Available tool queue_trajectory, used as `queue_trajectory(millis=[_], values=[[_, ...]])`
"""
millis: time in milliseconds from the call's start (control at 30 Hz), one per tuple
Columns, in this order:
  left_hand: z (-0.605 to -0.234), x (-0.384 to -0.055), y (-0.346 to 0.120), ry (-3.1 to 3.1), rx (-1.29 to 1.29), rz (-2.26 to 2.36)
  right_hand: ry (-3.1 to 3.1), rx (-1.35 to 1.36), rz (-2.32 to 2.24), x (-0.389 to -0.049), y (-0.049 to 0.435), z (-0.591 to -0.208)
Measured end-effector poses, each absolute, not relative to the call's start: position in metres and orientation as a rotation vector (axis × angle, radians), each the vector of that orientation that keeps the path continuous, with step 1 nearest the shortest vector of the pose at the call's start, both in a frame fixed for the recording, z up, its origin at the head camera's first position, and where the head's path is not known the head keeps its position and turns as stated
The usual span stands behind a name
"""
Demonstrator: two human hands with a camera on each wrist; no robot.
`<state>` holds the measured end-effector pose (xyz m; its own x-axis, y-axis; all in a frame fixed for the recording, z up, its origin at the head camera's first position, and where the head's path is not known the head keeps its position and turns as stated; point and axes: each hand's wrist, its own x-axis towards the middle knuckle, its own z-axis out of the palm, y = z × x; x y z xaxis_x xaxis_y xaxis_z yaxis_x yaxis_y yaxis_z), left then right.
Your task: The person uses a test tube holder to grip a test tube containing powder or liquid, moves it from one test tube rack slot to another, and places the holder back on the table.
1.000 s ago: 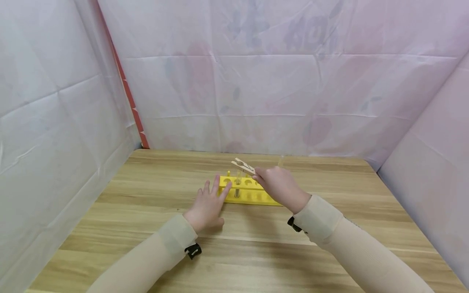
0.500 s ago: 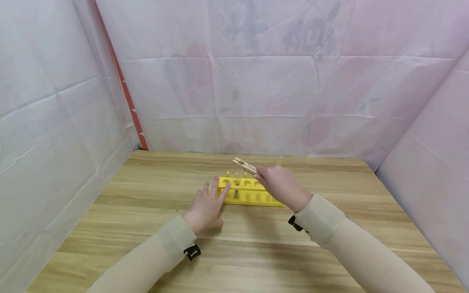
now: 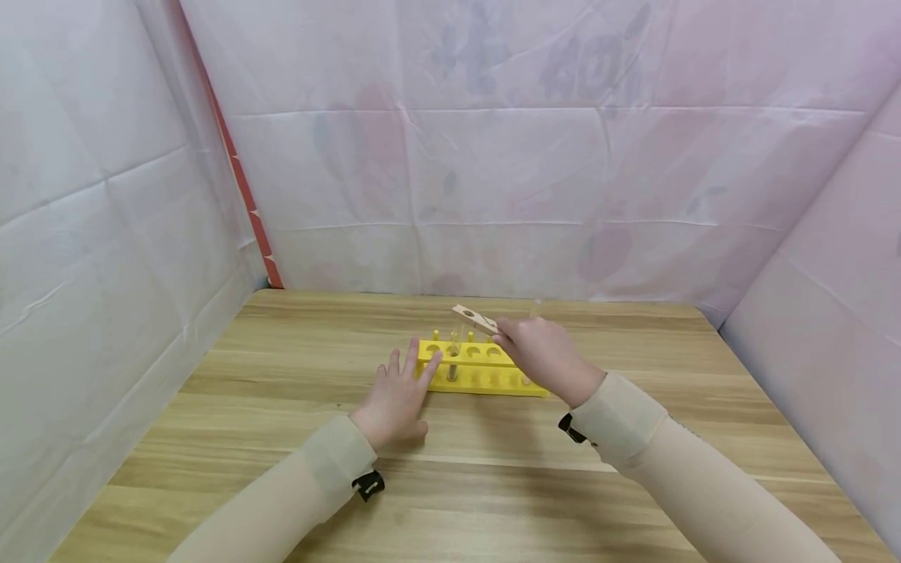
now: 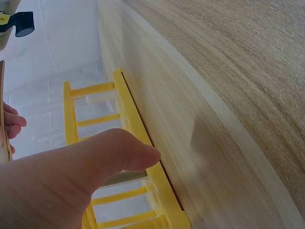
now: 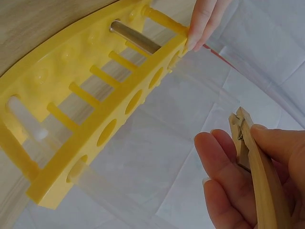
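A yellow test tube rack [image 3: 493, 389] stands on the table. My left hand [image 3: 396, 400] rests at its left end with spread, straight fingers touching the top bar. One test tube [image 5: 209, 87] with a dark grey lower part [image 5: 138, 37] stands in a hole near that hand. Another test tube [image 5: 107, 191], with white contents low down, stands at the rack's opposite end. My right hand [image 3: 549, 358] grips a wooden test tube holder [image 5: 263, 179] above the rack. The holder's tip lies right at the mouth of the dark-bottomed tube in the right wrist view.
The wood-grain table [image 3: 281, 375] is enclosed by pale printed cloth at the back [image 3: 507, 180] and both sides. A red strip [image 3: 242, 184] runs down the back left corner. Black bands [image 3: 368, 485] show below the beige sleeves.
The holder's wooden ends have come together, where a second ago they stood apart. My right hand has shifted slightly right; the left hand stays on the rack.
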<state>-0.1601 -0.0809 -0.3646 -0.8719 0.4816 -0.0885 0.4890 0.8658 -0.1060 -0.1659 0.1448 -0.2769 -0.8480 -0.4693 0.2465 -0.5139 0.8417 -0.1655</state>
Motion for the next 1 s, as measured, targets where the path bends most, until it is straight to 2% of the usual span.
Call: queue_trajectory(millis=[1000], values=[[-0.3660,-0.1643,-0.0858,2.982,0.772,-0.215,-2.820,0.753,0.320,-0.1647,0.1529,-0.2737]])
